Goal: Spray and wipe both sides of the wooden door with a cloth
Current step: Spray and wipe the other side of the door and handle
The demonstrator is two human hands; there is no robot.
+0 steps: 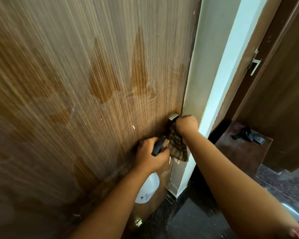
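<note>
Fingers: left hand (pixel 149 155) grips spray bottle (pixel 148 188) | right hand (pixel 186 125) clutches cloth (pixel 177 146) at door (pixel 76 83) edge

Warm dim light; brighter daylight on white door frame (pixel 231 54). Sheen on wet wooden door (pixel 76 75). Motion blur throughout, wide-angle bending at edges.

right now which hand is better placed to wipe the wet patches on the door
Right. The right hand already grips the checked cloth at the door's handle edge, below the wet patches; the left hand holds the spray bottle.
</note>
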